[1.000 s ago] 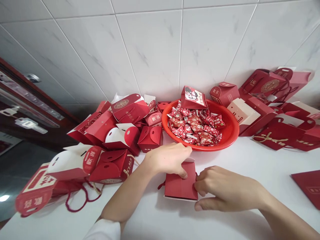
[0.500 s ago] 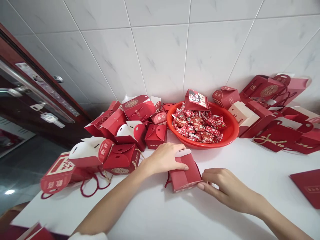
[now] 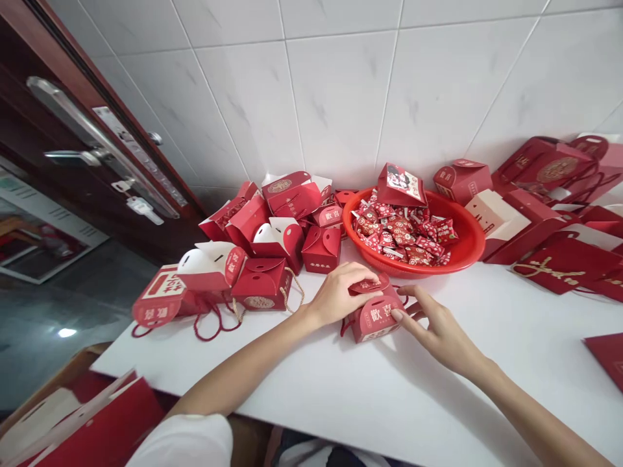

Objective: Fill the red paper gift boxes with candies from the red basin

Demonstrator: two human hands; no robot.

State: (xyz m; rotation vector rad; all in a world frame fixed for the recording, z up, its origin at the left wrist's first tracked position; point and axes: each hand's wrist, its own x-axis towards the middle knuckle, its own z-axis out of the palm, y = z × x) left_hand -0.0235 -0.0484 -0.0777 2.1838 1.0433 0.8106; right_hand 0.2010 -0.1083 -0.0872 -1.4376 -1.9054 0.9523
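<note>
A small red gift box (image 3: 374,318) with pale lettering on its front flap stands on the white table in front of me. My left hand (image 3: 343,292) grips its left side and top, fingers over the rear flap and thumb on the front one. On the other side, my right hand (image 3: 433,327) has its thumb on the front flap's edge and its fingers by the right side. Dark red cord shows at both sides of the box. Right behind it stands a red plastic basin (image 3: 467,253) of wrapped candies (image 3: 399,230), a closed box (image 3: 402,185) resting on its rear rim.
Red and white boxes (image 3: 260,285) crowd the table's left side. More boxes and bags (image 3: 549,263) stand at the right, with a flat red piece (image 3: 606,357) near the edge. A tiled wall (image 3: 341,91) rises behind; a door with keys (image 3: 143,207) is at left.
The front flap, with its lettering, now lies folded over the box top. Both hands have stayed at the box, the right one shifting its fingers up the side. The view has turned left and down.
</note>
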